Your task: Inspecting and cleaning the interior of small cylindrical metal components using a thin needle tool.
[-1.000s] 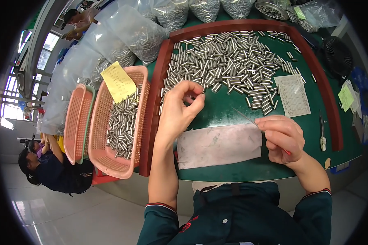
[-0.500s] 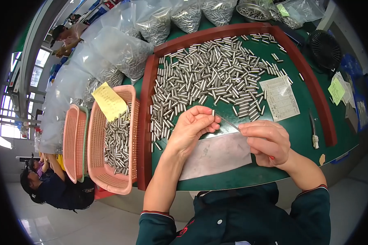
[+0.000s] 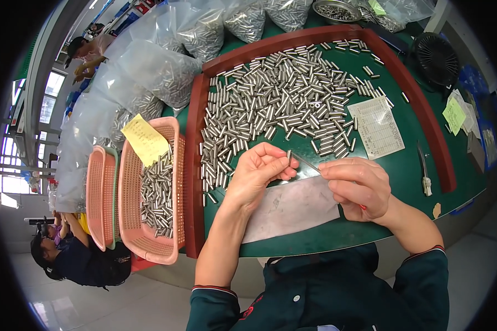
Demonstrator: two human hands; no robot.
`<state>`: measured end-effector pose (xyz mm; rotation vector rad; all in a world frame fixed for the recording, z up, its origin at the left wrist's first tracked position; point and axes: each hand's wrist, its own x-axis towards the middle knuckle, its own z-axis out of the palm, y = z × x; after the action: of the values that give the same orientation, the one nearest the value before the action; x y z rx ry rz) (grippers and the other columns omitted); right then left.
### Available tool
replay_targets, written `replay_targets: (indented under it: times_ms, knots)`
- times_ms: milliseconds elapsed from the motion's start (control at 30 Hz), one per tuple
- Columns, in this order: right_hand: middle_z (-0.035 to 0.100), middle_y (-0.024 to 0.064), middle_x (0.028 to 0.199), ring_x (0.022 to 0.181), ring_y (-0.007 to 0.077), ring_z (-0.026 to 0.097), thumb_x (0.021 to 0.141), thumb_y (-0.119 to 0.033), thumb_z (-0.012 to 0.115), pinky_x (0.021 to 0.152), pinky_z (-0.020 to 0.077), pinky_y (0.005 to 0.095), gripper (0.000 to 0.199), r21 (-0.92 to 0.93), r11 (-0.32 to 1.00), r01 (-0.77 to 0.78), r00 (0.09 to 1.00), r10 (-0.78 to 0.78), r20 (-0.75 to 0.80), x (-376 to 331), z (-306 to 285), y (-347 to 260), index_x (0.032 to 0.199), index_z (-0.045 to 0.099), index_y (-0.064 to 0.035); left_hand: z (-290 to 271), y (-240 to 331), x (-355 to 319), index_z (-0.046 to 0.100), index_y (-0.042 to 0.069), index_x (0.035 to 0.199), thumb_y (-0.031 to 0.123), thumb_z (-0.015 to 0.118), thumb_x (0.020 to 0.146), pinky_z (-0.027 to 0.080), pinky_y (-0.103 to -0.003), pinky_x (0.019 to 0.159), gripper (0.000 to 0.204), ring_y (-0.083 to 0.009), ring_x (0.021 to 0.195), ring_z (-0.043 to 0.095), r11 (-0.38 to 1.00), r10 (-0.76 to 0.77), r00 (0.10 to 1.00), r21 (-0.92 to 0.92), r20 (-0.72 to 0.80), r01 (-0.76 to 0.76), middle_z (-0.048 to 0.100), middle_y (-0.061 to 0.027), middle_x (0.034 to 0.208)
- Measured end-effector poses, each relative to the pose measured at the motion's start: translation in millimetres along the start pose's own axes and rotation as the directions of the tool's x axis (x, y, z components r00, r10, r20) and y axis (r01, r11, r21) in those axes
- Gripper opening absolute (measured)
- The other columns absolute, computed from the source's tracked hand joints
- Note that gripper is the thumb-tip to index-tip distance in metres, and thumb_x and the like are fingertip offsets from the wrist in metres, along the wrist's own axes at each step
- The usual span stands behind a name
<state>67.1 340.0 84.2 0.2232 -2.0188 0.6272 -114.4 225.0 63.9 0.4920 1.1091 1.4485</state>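
Note:
My left hand pinches a short, shiny metal cylinder upright between thumb and forefinger. Closed around a thin metal rod is my right hand, and the rod's far tip is close by the cylinder; whether they touch I cannot tell. A small red bit shows under the right palm, the rest of it hidden by the fingers. Beneath both hands lies a pale cloth on the green tabletop. Beyond them spreads a heap of similar metal cylinders, a few showing hollow ends.
A dark red wooden frame borders the heap. On the left stand pink baskets, one holding cylinders and a yellow note. Filled plastic bags line the back. A printed sheet, a knife-like tool and a black fan are rightward.
The view has shifted slightly. Both hands keep nearly the same pose, and more of the cylinder's length now shows above my left fingertips.

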Motion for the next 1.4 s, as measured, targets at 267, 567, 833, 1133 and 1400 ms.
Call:
replay_targets:
  times_ms: [267,567,833,1133,1400]
  knots:
    - [0.062,0.0131,0.082,0.071,0.0273,0.066,0.082,-0.01,0.063,0.057,0.0544,0.0313,0.014,0.03,0.997,-0.065,0.998,0.064,0.008,-3.7,-0.7,-0.4,0.091,0.055,-0.0016,5.3,-2.9,-1.7,0.053,0.0,0.088,-0.003,0.059,0.082,0.052,-0.025,0.065,0.009,-0.0154,0.07,0.063,0.989,0.125,0.992,0.083,-0.032,-0.122,0.064,-0.0164,0.084]
    - [0.062,0.0155,0.082,0.072,0.028,0.065,0.068,0.004,0.061,0.058,0.0555,0.031,0.014,-0.045,0.999,-0.009,0.999,0.007,-0.032,2.9,8.1,-4.4,0.081,0.058,0.0041,7.5,-0.7,0.1,0.052,0.001,0.087,-0.002,0.057,0.083,0.051,-0.024,0.063,0.007,-0.0153,0.066,0.062,0.965,0.243,0.955,0.139,-0.168,-0.221,0.064,-0.0153,0.081]
    - [0.063,0.0151,0.083,0.073,0.0282,0.066,0.063,0.005,0.061,0.058,0.0554,0.0309,0.018,-0.027,0.998,-0.051,0.998,0.05,-0.033,1.6,3.2,-1.3,0.081,0.058,0.0033,6.1,-0.6,-1.2,0.051,0.002,0.086,0.001,0.057,0.084,0.051,-0.025,0.063,0.006,-0.0164,0.067,0.062,0.988,0.149,0.974,0.059,-0.169,-0.141,0.064,-0.0154,0.081]
    - [0.063,0.0143,0.082,0.073,0.0277,0.066,0.062,0.006,0.062,0.058,0.0551,0.0303,0.02,-0.014,0.998,-0.055,0.997,0.054,-0.05,2.4,5.3,-0.7,0.081,0.058,0.002,5.3,-1.2,-0.1,0.051,0.001,0.087,-0.002,0.055,0.084,0.051,-0.026,0.064,0.005,-0.0164,0.067,0.062,0.988,0.145,0.981,0.064,-0.127,-0.138,0.064,-0.0159,0.082]
    - [0.062,0.0122,0.08,0.072,0.0252,0.066,0.067,0.001,0.068,0.055,0.0541,0.0291,0.019,0.019,0.995,-0.097,0.993,0.098,-0.072,5.0,5.9,0.6,0.084,0.059,0.0002,7.6,-2.5,-2.3,0.051,0.0,0.087,-0.006,0.055,0.082,0.051,-0.023,0.064,0.009,-0.0137,0.068,0.062,0.972,0.198,0.978,0.143,-0.068,-0.186,0.064,-0.0146,0.083]
